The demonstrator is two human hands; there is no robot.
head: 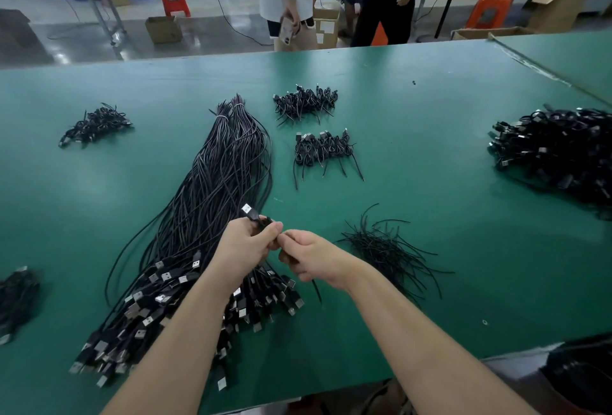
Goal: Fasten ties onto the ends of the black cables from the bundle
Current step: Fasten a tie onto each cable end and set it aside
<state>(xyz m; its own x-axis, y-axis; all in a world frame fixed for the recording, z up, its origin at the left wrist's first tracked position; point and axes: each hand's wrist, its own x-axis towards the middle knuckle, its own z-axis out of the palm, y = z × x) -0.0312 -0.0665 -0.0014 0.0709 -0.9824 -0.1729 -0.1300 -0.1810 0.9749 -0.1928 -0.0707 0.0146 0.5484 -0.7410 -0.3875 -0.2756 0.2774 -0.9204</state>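
Fingers of the left hand (244,239) curl round a black USB cable (251,214), its plug poking up; the right hand (308,257) pinches a thin black tie (316,290) against it, above the long cable bundle (212,202). Loose ties (390,249) lie just right, finished coils (323,149) beyond, on the green table (430,136). Cardboard boxes (164,28) sit on the floor, contents unseen
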